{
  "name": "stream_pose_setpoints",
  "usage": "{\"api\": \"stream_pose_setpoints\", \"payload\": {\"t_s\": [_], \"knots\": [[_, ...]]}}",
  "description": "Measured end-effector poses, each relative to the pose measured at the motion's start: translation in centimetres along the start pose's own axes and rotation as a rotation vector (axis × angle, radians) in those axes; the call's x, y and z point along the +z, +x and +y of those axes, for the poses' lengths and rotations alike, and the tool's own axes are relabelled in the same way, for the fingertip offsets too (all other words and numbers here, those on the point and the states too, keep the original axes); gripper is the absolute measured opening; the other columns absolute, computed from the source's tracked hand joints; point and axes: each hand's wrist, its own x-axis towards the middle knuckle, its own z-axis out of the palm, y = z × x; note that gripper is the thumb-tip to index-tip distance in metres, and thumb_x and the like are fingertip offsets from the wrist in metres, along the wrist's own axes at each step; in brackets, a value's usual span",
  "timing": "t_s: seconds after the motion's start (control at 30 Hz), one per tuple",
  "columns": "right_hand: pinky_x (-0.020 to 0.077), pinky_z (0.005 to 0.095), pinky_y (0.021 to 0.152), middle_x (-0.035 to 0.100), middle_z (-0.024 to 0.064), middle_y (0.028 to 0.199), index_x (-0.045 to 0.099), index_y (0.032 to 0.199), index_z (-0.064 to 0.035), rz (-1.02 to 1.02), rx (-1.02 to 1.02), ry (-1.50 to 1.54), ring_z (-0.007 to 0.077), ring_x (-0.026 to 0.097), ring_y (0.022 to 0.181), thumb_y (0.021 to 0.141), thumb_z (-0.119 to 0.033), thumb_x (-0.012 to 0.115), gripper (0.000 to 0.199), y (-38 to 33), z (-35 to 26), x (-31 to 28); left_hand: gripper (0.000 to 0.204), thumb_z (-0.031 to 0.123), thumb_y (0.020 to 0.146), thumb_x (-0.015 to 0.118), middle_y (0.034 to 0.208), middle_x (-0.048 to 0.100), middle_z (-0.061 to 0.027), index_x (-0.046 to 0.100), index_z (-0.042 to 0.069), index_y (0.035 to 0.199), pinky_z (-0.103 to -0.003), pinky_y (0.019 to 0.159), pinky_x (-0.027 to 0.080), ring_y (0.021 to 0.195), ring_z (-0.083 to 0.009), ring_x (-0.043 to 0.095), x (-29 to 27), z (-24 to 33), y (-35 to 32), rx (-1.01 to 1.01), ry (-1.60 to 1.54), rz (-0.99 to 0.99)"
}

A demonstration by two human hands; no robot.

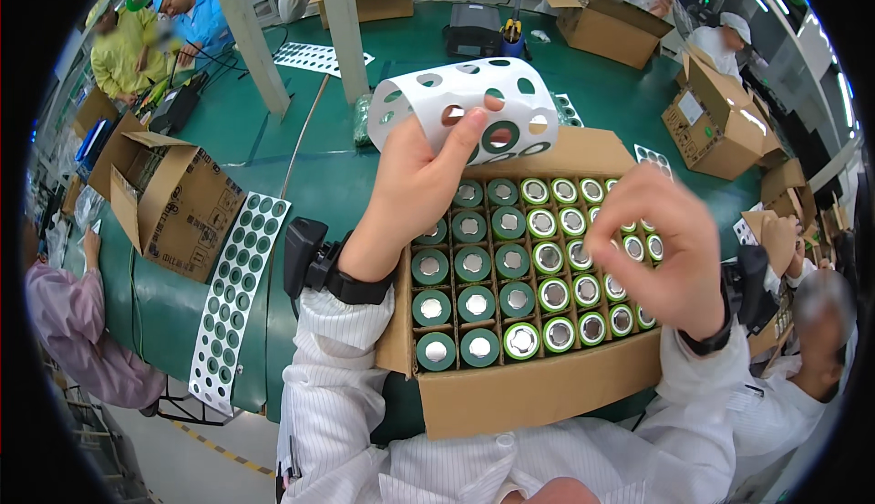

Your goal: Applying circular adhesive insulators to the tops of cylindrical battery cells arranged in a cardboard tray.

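Note:
My left hand (419, 171) grips a curled white sticker sheet (465, 89) punched with round holes, its thumb pressed on top. A few dark green rings remain on the sheet's lower edge. Below sits an open cardboard box (538, 399) divided into cells and filled with upright cylindrical batteries (521, 341). Those in the left columns wear dark green rings around their metal tops; further right, the tops show a bright green rim. Over the box's right side is my right hand (661, 249), slightly blurred, thumb and forefinger curled together. Whatever lies between its fingertips cannot be made out.
A sheet of green rings (239, 294) lies on the green table (314, 162) beside an open carton (178, 203). Two white posts (342, 25) rise beyond my left hand. More cartons (720, 117) stand at the far right, and several co-workers sit around the table.

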Motion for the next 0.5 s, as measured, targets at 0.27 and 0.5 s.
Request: {"api": "stream_pose_setpoints", "payload": {"t_s": [0.27, 0.5], "knots": [[0.0396, 0.0317, 0.081, 0.056, 0.0012, 0.084, 0.064, 0.077, -0.0084, -0.481, 0.364, 0.364, 0.0178, 0.051, 0.089, 0.077, -0.009, 0.074, 0.011, -2.7, 0.5, 3.4, 0.024, 0.019, 0.099, 0.052, 0.076, 0.061, -0.0037, 0.066, 0.002, 0.109, -0.029, 0.062, 0.042, 0.066, -0.0114, 0.047, 0.4, -1.5, -0.4, -0.006, 0.203, -0.188], [0.0374, 0.0326, 0.085, 0.053, 0.0029, 0.089, 0.061, 0.074, -0.0083, -0.412, 0.364, 0.338, 0.0195, 0.048, 0.091, 0.073, -0.007, 0.073, 0.012, -3.3, 0.4, 4.0, 0.025, 0.019, 0.100, 0.053, 0.087, 0.062, 0.0018, 0.066, 0.002, 0.112, -0.025, 0.073, 0.043, 0.080, -0.0077, 0.050, 0.0, -1.0, -0.1, -0.178, 0.318, -0.289]]}}
